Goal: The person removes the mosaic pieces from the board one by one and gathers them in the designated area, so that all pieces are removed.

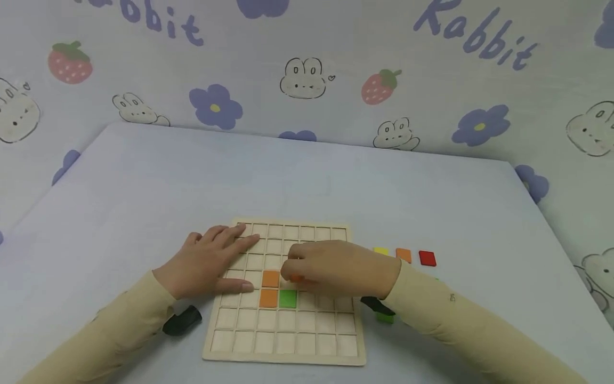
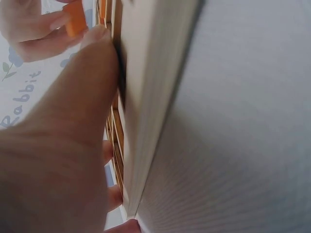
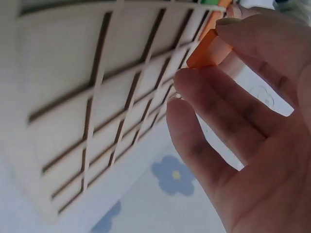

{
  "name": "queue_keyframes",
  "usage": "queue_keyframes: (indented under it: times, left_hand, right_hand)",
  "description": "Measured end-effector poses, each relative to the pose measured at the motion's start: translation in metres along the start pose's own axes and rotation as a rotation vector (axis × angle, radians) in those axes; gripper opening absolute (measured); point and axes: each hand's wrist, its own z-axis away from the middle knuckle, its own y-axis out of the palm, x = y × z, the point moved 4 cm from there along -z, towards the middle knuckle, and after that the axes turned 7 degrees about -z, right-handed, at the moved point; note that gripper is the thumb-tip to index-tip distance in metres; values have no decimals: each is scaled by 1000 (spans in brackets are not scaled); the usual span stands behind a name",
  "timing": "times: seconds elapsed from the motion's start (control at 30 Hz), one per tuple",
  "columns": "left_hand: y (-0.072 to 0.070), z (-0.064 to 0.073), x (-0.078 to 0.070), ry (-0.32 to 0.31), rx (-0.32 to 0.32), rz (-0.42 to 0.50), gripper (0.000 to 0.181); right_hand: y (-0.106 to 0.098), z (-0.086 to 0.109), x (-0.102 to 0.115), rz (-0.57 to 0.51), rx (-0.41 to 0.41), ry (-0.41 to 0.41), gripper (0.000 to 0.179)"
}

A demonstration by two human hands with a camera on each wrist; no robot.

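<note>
A square wooden grid board [image 1: 286, 341] lies on the table. My left hand [image 1: 203, 264] rests on its left side with fingers spread, the thumb along a middle row. Two orange tiles [image 1: 269, 288] sit one behind the other in the grid, and a green tile [image 1: 288, 298] lies beside the nearer one. Above the board, my right hand [image 1: 336, 266] pinches another orange tile [image 3: 203, 52] between thumb and fingers. That held tile is tilted and apart from the board in the right wrist view; the head view shows it mostly covered by the hand.
Right of the board lie a yellow tile [image 1: 381, 250], an orange tile [image 1: 404, 255] and a red tile [image 1: 427, 258]. A green piece [image 1: 385, 318] shows under the right forearm, which hides part of that area. A rabbit-print cloth [image 1: 302, 80] hangs behind the table.
</note>
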Motion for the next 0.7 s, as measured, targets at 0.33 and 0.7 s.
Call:
queue_keyframes:
  times: [0.33,0.7]
  left_hand:
    - [3,3,0,7,-10,-15,84]
    - [4,-2,-3,18,-13,-18,84]
  right_hand:
    - [-24,65,-24,27,-104,168,21]
    - [-28,164,-70,34,-187,475,25]
